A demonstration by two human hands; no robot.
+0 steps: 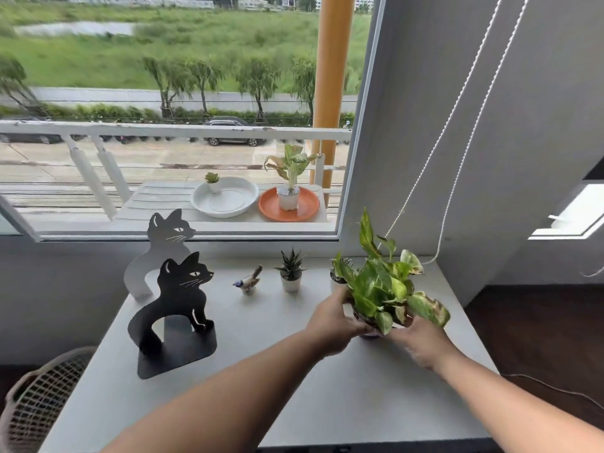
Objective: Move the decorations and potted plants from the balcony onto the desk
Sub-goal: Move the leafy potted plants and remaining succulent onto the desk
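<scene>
Two hands, left hand [330, 317] and right hand [421, 343], hold the pothos pot [371, 331] with fingers closed around it, on the table [294, 371], right of the succulent [290, 273].

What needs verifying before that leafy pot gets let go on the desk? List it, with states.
1. Both hands on pot: left hand and right hand cup the leafy potted plant: ok.
2. Pot base resting on desk: cannot tell.
3. Pot upright: ok.
4. Clearance from the small pot behind: leaves overlap it: cannot tell.
5. Spiky succulent out of the way: ok.
6. Balcony cleared: two potted plants remain: not ok.
</scene>
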